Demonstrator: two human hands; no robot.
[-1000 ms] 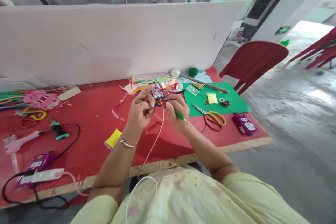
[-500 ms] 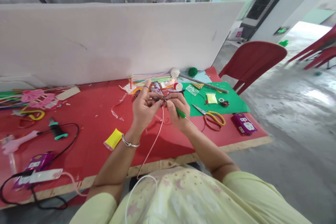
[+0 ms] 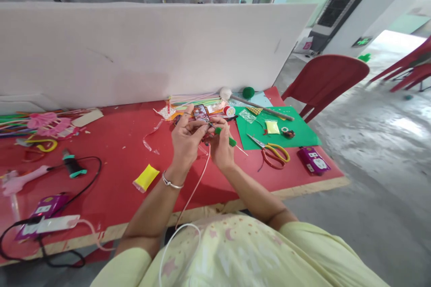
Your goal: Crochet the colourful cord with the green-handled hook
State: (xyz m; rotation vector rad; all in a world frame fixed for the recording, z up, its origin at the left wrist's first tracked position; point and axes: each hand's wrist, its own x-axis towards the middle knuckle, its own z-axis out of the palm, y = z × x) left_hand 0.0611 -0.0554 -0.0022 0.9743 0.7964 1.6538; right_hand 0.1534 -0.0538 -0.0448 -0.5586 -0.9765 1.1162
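Observation:
My left hand [image 3: 186, 143] is closed, its thumb and fingertips pinched on a small dark piece [image 3: 206, 126] that is mostly covered by fingers. My right hand [image 3: 222, 150] meets it from the right and is wrapped round a slim green-handled tool [image 3: 232, 141]. A thin pale rod sticks out behind the handle to the lower right. Its working end is hidden among the fingertips. Just behind my hands a phone [image 3: 201, 112] with a lit screen leans up. A pink cord [image 3: 198, 179] runs down from below the hands toward my lap.
On the red table [image 3: 117, 143] are scissors [image 3: 272, 152], a green sheet [image 3: 242, 136], a yellow packet [image 3: 147, 177], a purple box [image 3: 313, 160] and a glue gun [image 3: 27, 179] with cables. A white panel [image 3: 141, 49] stands behind; a red chair [image 3: 326, 78] is at the right.
My right hand has turned and shifted slightly left, so more of the green handle shows between its fingers. The left hand stays nearly in place, still pinching the small dark piece.

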